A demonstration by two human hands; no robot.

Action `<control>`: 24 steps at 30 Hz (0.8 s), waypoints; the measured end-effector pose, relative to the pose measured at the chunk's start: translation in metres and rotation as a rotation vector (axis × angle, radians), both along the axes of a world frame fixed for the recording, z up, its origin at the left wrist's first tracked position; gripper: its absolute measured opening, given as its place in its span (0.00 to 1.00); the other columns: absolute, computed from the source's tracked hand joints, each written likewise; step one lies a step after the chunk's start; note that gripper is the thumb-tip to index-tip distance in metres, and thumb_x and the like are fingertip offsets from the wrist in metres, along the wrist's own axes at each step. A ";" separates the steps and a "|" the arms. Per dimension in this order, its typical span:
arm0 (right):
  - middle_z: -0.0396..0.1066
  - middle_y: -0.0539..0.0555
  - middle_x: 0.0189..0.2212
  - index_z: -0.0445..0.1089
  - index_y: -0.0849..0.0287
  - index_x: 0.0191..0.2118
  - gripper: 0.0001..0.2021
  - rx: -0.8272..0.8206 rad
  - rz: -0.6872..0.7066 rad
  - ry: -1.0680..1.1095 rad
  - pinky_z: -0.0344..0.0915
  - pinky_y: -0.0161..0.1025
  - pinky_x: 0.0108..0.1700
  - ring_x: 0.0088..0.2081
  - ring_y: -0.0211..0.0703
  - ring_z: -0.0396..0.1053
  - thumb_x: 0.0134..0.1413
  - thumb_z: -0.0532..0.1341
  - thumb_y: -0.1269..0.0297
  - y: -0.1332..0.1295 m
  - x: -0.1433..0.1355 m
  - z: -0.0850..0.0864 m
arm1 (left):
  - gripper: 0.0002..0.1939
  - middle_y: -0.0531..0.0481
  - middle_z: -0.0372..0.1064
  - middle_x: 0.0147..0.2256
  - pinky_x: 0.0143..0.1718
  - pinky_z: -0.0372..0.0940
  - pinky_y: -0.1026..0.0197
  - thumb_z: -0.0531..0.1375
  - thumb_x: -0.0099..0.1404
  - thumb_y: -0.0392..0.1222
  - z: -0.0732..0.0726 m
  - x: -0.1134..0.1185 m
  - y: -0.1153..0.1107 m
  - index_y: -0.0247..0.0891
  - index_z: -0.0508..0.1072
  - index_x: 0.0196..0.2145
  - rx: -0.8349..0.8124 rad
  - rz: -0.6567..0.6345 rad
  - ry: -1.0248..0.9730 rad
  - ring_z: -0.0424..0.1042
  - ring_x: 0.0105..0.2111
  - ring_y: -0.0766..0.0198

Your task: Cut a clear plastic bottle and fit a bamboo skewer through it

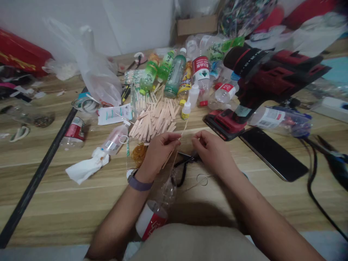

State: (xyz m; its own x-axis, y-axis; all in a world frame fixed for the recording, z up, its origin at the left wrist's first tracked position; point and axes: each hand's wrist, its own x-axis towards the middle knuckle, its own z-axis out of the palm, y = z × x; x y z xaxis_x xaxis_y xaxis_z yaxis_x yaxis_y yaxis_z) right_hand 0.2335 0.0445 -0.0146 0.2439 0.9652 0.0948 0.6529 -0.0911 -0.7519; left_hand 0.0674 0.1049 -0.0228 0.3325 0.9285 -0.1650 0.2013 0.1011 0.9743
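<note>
Thin pale strips [184, 128] are pinched between the thumb and fingers of my left hand [165, 146], pointing up and away. My right hand [205, 145] is closed just to the right, a small gap away from my left; what it holds, if anything, is too small to make out. Black-handled pliers [187, 158] lie on the table between and below the hands. Close to my body is a cut plastic bottle with a red and white label [153, 219]. A bundle of rubber bands [139, 155] lies left of my left hand.
Beyond my hands lie a pile of wooden sticks [156, 119], a small glue bottle [186, 110] and several plastic bottles. A red drill [261, 79] stands at right, near a black phone [274, 153]. A dark bar [40, 166] crosses the left side.
</note>
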 end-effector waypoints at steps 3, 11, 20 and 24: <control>0.63 0.48 0.19 0.65 0.56 0.29 0.06 -0.019 -0.029 -0.007 0.50 0.38 0.28 0.23 0.41 0.59 0.56 0.56 0.64 0.002 0.000 0.001 | 0.11 0.49 0.81 0.36 0.46 0.69 0.57 0.66 0.57 0.33 0.000 -0.002 0.000 0.39 0.83 0.39 0.036 -0.079 0.014 0.77 0.39 0.60; 0.64 0.49 0.19 0.65 0.57 0.29 0.06 -0.027 -0.038 -0.003 0.50 0.38 0.28 0.23 0.41 0.59 0.56 0.56 0.64 0.004 0.001 0.000 | 0.12 0.49 0.81 0.35 0.44 0.71 0.58 0.64 0.59 0.34 0.005 -0.007 0.000 0.38 0.82 0.41 0.069 -0.160 -0.043 0.78 0.37 0.61; 0.63 0.47 0.19 0.70 0.58 0.33 0.09 0.055 0.140 0.058 0.51 0.35 0.26 0.21 0.38 0.57 0.58 0.56 0.60 -0.003 -0.007 0.007 | 0.10 0.48 0.82 0.37 0.43 0.67 0.57 0.64 0.63 0.30 0.017 0.002 -0.007 0.40 0.84 0.38 0.344 -0.190 0.423 0.78 0.39 0.57; 0.63 0.47 0.19 0.70 0.58 0.33 0.09 0.079 0.168 0.042 0.52 0.35 0.25 0.21 0.38 0.58 0.59 0.56 0.60 -0.004 -0.006 0.005 | 0.06 0.48 0.81 0.34 0.40 0.66 0.58 0.64 0.63 0.33 0.017 0.003 -0.008 0.40 0.83 0.34 0.356 -0.175 0.478 0.77 0.36 0.57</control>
